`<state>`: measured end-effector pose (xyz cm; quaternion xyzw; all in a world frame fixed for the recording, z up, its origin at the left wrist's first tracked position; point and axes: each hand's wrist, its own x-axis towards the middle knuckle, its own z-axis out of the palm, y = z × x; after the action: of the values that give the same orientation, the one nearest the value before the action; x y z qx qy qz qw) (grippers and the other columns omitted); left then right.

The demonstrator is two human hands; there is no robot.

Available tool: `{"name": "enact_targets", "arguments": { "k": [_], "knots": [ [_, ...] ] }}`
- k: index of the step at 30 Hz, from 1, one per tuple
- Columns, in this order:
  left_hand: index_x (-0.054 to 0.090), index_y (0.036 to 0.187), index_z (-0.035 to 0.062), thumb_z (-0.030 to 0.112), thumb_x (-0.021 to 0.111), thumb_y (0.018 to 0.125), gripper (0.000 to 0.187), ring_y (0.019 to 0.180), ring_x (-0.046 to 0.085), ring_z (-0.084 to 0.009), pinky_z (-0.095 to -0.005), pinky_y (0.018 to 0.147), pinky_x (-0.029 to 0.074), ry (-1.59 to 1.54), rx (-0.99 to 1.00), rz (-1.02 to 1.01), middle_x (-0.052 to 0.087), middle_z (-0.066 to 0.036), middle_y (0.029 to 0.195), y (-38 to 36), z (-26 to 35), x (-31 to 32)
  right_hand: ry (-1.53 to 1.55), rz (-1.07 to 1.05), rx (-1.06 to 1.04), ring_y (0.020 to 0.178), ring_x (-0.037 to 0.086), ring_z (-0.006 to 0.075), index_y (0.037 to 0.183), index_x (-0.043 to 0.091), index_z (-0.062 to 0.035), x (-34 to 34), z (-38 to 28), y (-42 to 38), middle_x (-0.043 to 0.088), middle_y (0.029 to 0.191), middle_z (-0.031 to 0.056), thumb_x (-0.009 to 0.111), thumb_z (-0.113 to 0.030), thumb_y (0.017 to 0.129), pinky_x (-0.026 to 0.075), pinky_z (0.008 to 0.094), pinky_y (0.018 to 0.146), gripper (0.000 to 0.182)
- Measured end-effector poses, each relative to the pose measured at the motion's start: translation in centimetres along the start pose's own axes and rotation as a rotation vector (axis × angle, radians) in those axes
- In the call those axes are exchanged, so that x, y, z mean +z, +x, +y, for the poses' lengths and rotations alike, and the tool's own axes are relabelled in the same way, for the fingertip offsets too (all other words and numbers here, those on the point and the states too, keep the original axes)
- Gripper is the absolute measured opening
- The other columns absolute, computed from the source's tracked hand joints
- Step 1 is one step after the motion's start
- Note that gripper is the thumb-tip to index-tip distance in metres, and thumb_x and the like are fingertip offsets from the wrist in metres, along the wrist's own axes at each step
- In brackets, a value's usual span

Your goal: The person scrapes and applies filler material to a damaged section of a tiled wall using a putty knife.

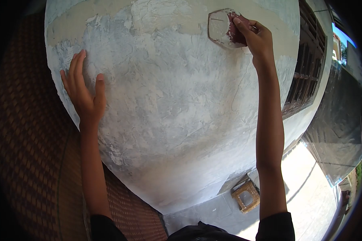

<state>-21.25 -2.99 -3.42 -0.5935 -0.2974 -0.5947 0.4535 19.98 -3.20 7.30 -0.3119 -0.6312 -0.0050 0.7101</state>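
Note:
High on the wall [169,88], my right hand [259,38] pinches a dark red putty scraper [225,28] between thumb and fingers. Pale putty coats the scraper's left part, which lies against or very close to the wall. My left hand [83,86] rests with spread fingers at the wall's left side and holds nothing. The wall's surface is patchy, grey-white and rough, with smoother beige putty bands along the top.
A woven brown panel [32,100] stands along the left. To the right is a dark wooden window frame [307,60], with a dark plastic sheet [334,120] beyond it. A yellowish stool [246,197] stands on the floor [205,215] below.

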Motion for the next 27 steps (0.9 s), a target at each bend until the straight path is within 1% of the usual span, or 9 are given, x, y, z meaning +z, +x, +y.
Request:
{"name": "enact_targets", "arguments": {
  "k": [1,2,7,9,15,17,19,23,27],
  "knots": [
    [0.043,0.147,0.0086,0.033,0.054,0.096,0.057,0.143,0.040,-0.0300,-0.0612,0.121,0.008,0.001,0.002,-0.003,0.049,-0.011,0.148,0.0,0.0,0.0,0.034,0.030,0.043,0.081,0.072,0.0162,0.109,0.065,0.0069,-0.4,0.2,-0.5,0.073,0.093,0.0114,0.079,-0.023,0.087,0.058,0.0266,0.076,0.040],
    [0.043,0.147,0.0086,0.033,0.054,0.096,0.057,0.143,0.040,-0.0300,-0.0612,0.121,0.008,0.003,0.001,-0.002,0.049,-0.011,0.148,0.0,0.0,0.0,0.113,0.080,0.078,0.081,0.071,0.0141,0.106,0.067,0.0046,-0.6,0.5,-1.0,0.073,0.093,0.0104,0.080,-0.023,0.088,0.055,0.0270,0.080,0.036],
    [0.043,0.148,0.0100,0.036,0.052,0.099,0.056,0.143,0.040,-0.0314,-0.0619,0.121,0.008,0.013,0.019,0.005,0.048,-0.011,0.149,0.1,0.2,0.1,0.195,0.080,0.001,0.080,0.070,0.0140,0.109,0.064,0.0081,1.7,-0.6,-2.5,0.073,0.090,0.0110,0.081,-0.024,0.086,0.058,0.0262,0.073,0.043],
    [0.043,0.147,0.0101,0.035,0.052,0.099,0.056,0.143,0.040,-0.0315,-0.0618,0.121,0.008,0.009,0.019,0.004,0.048,-0.010,0.149,0.1,0.2,0.1,0.004,0.118,0.010,0.081,0.070,0.0137,0.108,0.064,0.0079,2.0,0.1,-2.1,0.073,0.090,0.0113,0.081,-0.024,0.086,0.057,0.0254,0.074,0.042],
    [0.043,0.147,0.0098,0.035,0.054,0.098,0.056,0.143,0.040,-0.0307,-0.0614,0.121,0.008,0.016,0.023,-0.009,0.049,-0.010,0.149,0.1,0.1,0.0,0.152,0.116,0.017,0.077,0.070,0.0133,0.108,0.064,0.0080,0.6,-0.6,-2.3,0.073,0.089,0.0115,0.080,-0.023,0.087,0.058,0.0253,0.074,0.041],
    [0.043,0.147,0.0094,0.035,0.055,0.097,0.058,0.143,0.040,-0.0296,-0.0608,0.121,0.008,0.015,0.024,-0.020,0.049,-0.009,0.148,0.1,0.2,0.1,0.129,0.095,0.030,0.078,0.071,0.0142,0.107,0.065,0.0075,1.4,-0.8,-2.3,0.073,0.089,0.0114,0.080,-0.023,0.087,0.058,0.0255,0.074,0.040],
    [0.043,0.147,0.0096,0.036,0.055,0.097,0.058,0.142,0.040,-0.0296,-0.0608,0.121,0.009,0.007,0.022,-0.002,0.049,-0.010,0.148,0.0,-0.1,0.1,-0.028,0.112,0.035,0.080,0.068,0.0113,0.109,0.067,0.0041,1.8,-0.5,-2.0,0.072,0.088,0.0070,0.081,-0.026,0.086,0.052,0.0229,0.076,0.041],
    [0.043,0.147,0.0094,0.036,0.055,0.097,0.058,0.143,0.040,-0.0295,-0.0606,0.121,0.009,0.014,0.024,-0.007,0.049,-0.009,0.149,0.0,-0.1,0.0,0.120,0.082,0.058,0.080,0.069,0.0109,0.110,0.068,0.0053,-0.2,-0.4,-1.8,0.073,0.093,0.0082,0.081,-0.026,0.086,0.054,0.0240,0.076,0.041],
    [0.044,0.147,0.0094,0.036,0.055,0.097,0.058,0.143,0.040,-0.0293,-0.0606,0.121,0.009,0.026,0.028,-0.010,0.049,-0.009,0.148,0.0,0.0,0.2,0.078,0.072,-0.004,0.081,0.069,0.0120,0.110,0.068,0.0052,1.4,0.2,-1.4,0.073,0.093,0.0089,0.081,-0.024,0.087,0.054,0.0246,0.078,0.040]
  ]
}}
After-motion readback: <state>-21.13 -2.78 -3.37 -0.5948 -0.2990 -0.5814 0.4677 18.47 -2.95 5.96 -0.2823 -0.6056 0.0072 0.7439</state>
